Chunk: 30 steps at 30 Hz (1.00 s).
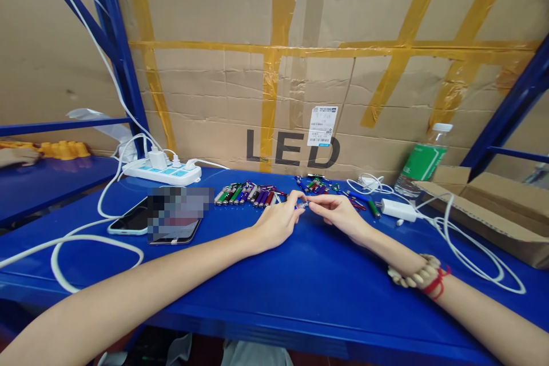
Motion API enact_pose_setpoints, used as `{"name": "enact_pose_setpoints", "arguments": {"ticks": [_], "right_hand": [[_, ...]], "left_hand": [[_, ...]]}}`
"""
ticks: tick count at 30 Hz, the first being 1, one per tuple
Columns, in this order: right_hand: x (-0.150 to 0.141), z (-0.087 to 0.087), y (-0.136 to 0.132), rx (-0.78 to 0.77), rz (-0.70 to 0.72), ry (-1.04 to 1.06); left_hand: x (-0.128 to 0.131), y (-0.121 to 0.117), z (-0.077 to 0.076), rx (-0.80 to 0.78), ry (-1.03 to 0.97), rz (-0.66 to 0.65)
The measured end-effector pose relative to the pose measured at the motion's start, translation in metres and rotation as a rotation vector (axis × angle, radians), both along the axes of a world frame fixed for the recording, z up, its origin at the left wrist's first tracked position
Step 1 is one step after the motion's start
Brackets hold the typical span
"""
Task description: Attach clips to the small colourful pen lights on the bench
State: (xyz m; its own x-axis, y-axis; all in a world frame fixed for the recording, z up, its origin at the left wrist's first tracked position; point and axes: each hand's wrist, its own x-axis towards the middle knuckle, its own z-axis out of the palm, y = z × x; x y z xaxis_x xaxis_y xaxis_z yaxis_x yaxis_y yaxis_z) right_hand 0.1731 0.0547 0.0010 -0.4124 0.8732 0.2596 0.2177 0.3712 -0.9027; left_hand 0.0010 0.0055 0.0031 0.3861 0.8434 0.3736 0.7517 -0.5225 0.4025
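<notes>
Fingers (293,198) of the left hand (274,224) pinched on a small shiny piece (303,204), tip grip; right hand (341,215) has thumb and index at the other end of it, can't tell if gripping or only touching. Piece sits between both hands, over the blue tabletop (266,291), near centre of view. Row of coloured cylinders (244,195) lies beyond the left hand, loose pile of small coloured parts (316,185) beyond the right, green cylinder (374,209) farther right. Phones (128,221) and power strip (187,176) left; white adapter (398,210), bottle (422,163), open cardboard box (493,206) right
</notes>
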Motion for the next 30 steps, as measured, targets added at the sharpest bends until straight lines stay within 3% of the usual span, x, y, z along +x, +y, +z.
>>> {"name": "enact_pose_setpoints", "arguments": {"ticks": [19,30], "right_hand": [[-0.0016,0.0006,-0.0033,-0.132,0.002,0.036],[-0.0010,-0.0004,-0.0049,-0.071,0.062,-0.092]], "left_hand": [[-0.0008,0.0005,0.0009,0.012,-0.003,0.001],[-0.0014,0.0003,0.0024,0.062,-0.023,-0.031]]}}
